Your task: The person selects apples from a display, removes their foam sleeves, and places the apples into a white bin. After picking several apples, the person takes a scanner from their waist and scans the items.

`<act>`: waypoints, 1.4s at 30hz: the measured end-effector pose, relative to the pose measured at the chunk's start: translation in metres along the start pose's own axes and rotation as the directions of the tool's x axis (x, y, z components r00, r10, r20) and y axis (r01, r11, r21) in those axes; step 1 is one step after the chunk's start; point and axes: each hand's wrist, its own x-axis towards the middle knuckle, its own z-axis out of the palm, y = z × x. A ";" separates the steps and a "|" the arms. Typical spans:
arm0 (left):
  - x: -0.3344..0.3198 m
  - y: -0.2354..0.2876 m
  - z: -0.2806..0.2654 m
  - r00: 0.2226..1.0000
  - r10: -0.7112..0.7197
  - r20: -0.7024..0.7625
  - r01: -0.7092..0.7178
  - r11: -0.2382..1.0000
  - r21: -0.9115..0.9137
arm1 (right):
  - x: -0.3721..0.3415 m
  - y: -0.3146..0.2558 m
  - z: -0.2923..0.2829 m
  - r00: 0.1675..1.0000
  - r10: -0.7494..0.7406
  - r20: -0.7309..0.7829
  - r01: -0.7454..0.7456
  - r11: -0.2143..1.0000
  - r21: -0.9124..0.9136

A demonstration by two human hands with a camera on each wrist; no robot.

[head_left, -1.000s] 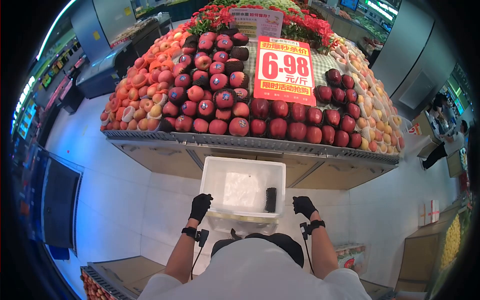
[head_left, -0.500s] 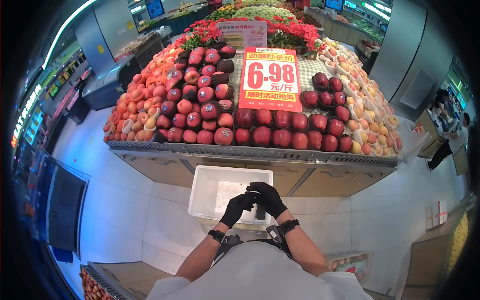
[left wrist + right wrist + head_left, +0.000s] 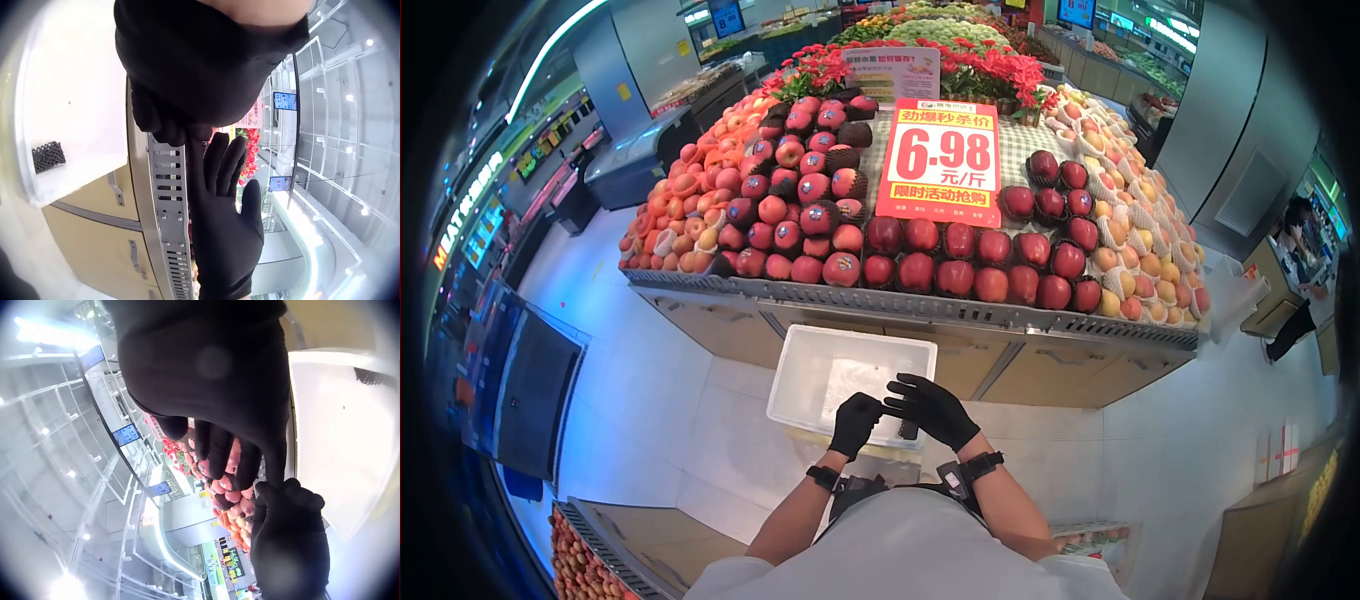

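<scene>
Both hands wear black gloves and meet above the near side of a white box [image 3: 808, 372]. The left hand [image 3: 854, 425] is curled and pinches a gloved fingertip of the right hand [image 3: 934, 410]; the left wrist view shows the left hand [image 3: 187, 69] closed on it. The right hand [image 3: 209, 381] has its other fingers straight and spread, holding nothing. A black mesh piece [image 3: 48, 156] lies inside the box, partly hidden under the right hand in the head view.
Beyond the box stands a sloped fruit display with red apples [image 3: 992, 282], wrapped pale fruit [image 3: 1145, 262] and a red price sign [image 3: 941, 160]. Its metal edge [image 3: 920, 308] runs above wooden cabinets [image 3: 1060, 360]. A person [image 3: 1293, 320] is at the far right.
The hands, apart at the box's sides a second ago, came together over it. Since the middle frame, the right fingers have spread more and the box appears slightly further left.
</scene>
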 end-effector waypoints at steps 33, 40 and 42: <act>0.071 0.012 -0.195 0.968 -0.057 0.244 0.059 0.998 -0.002 | 0.145 0.115 0.081 0.984 0.035 -0.174 -0.060 0.989 -0.138; 0.095 -0.039 -0.232 0.986 -0.023 0.165 0.053 0.983 -0.178 | 0.155 0.140 0.087 0.979 0.027 -0.203 -0.026 1.000 0.007; 0.100 -0.024 -0.238 0.959 -0.081 0.272 0.145 0.964 -0.223 | 0.154 0.141 0.088 0.987 -0.029 -0.156 0.013 0.994 -0.105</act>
